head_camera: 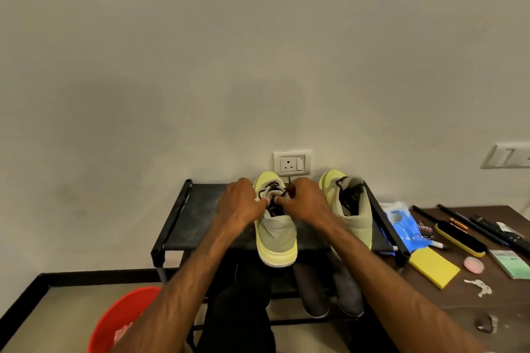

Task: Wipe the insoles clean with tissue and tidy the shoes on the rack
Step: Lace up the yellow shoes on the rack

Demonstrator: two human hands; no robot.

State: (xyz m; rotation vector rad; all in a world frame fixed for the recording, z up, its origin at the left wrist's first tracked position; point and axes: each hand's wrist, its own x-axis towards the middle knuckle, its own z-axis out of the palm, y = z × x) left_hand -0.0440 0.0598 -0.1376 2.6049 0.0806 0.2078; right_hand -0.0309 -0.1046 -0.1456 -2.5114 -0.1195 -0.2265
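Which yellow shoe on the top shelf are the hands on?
The left yellow shoe: left hand and right hand pinch its laces; the right yellow shoe sits unheld.

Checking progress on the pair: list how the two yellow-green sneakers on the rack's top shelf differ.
The left hand and right hand pinch at the laces of the centre sneaker; neither touches the outer sneaker. The centre sneaker overhangs the front edge of the rack at its heel; the outer sneaker sits beside the side rail. Both are yellow-green with dark laces, toes toward the wall.
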